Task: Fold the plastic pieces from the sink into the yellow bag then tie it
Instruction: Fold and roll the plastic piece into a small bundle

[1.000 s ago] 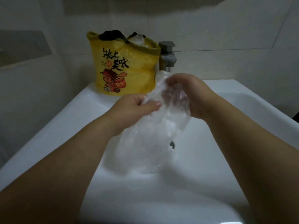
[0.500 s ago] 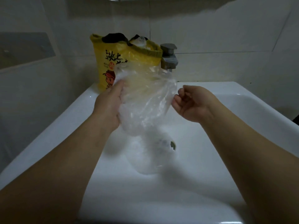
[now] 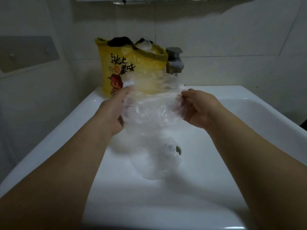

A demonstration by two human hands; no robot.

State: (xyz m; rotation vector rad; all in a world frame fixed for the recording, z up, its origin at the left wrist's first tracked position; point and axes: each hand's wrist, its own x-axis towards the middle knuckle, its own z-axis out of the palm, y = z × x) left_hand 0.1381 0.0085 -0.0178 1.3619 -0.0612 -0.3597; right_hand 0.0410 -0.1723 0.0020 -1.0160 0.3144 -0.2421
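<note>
Sheet point(image 3: 149, 107) stretched above the sink point(image 3: 249, 97) — the right hand point(image 3: 197, 108), free half a second ago, has retaken an edge, so a fold can probably begin. Both hands pinch it with curled fingers, the left hand point(image 3: 113, 110) opposite; a second piece point(image 3: 159, 160) lies in the basin, the bag point(image 3: 132, 68) open behind.

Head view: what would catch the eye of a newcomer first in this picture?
First, the crinkled clear plastic sheet stretched between the left hand and the right hand, above the white ceramic sink. Behind it, the yellow printed bag stands on the back rim, beside the grey metal tap. A second clear plastic piece lies in the basin, by the drain.
</note>
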